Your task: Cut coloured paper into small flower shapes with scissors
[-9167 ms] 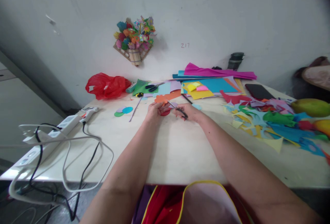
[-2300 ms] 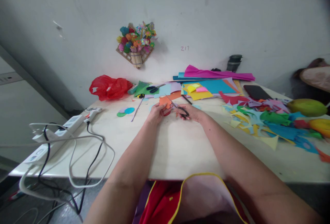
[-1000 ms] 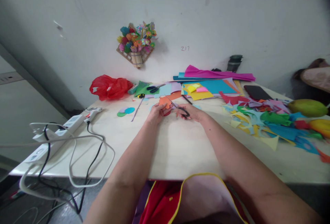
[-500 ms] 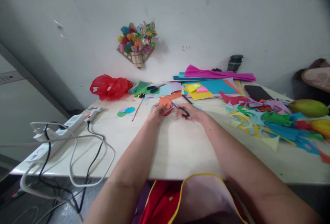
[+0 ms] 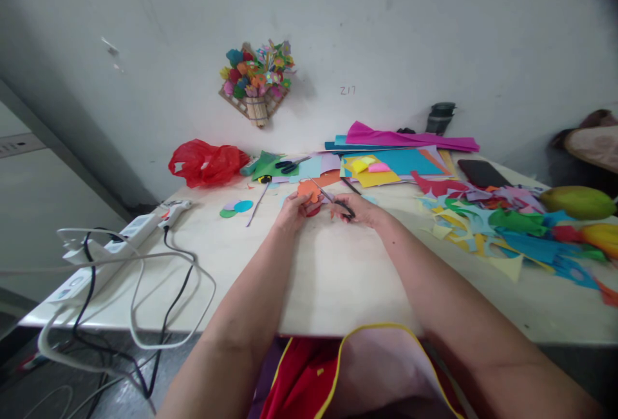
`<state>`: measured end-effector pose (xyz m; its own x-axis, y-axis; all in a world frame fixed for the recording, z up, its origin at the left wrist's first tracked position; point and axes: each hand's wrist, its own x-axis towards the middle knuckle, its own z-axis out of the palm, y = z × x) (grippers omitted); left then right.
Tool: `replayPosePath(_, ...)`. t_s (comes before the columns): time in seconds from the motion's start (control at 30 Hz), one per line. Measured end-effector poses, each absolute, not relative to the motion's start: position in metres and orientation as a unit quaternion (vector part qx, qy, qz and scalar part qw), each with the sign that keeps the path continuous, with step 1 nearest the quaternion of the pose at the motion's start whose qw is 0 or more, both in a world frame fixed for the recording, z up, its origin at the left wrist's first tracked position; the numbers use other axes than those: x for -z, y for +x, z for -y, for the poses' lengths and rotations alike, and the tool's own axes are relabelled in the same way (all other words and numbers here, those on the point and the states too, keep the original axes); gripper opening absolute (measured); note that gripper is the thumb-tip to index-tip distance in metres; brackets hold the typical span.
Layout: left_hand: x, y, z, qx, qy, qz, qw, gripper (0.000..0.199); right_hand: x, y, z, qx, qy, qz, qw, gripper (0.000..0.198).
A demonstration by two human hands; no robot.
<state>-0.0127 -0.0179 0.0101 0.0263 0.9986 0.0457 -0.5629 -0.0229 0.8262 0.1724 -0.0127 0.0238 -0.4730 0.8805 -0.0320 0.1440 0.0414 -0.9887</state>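
Pinched in my left hand is an orange paper flower with a scalloped edge. My right hand has its fingers in the black handles of a pair of scissors; their blades point up and left, beside the flower's right edge. Whether the blades touch the paper I cannot tell. Just under the hands lies a small red paper piece, partly hidden by my left fingers. Behind the flower rests a larger orange sheet.
Paper circles and a thin stick lie left. A power strip with looping cables and a glue gun stand further left. Coloured sheets, a red plastic bag and other scissors are behind; paper scraps and a phone right.
The scissor blades have shifted very slightly by the orange flower. Both hands and everything on the table stay in practically the same places.
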Motion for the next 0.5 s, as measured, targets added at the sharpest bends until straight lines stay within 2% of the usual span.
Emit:
replayPosePath(0.23, -0.0089, -0.0147, 0.0171, -0.609, 0.364, -0.326, 0.624, 0.021, -0.0301, 0.1749, 0.0167, -0.547, -0.414, 0.606, 0.403, 0.029)
replayPosePath(0.37, -0.0094, -0.0142, 0.0178, -0.594, 0.370, -0.323, 0.637, 0.018, -0.0303, 0.1735, 0.0128, -0.535, -0.405, 0.562, 0.483, 0.042)
replayPosePath(0.5, -0.0083, -0.0122, 0.0179, -0.568, 0.382, -0.323, 0.654, 0.015, -0.0303, 0.1665, 0.0116, -0.536, -0.391, 0.532, 0.526, 0.046)
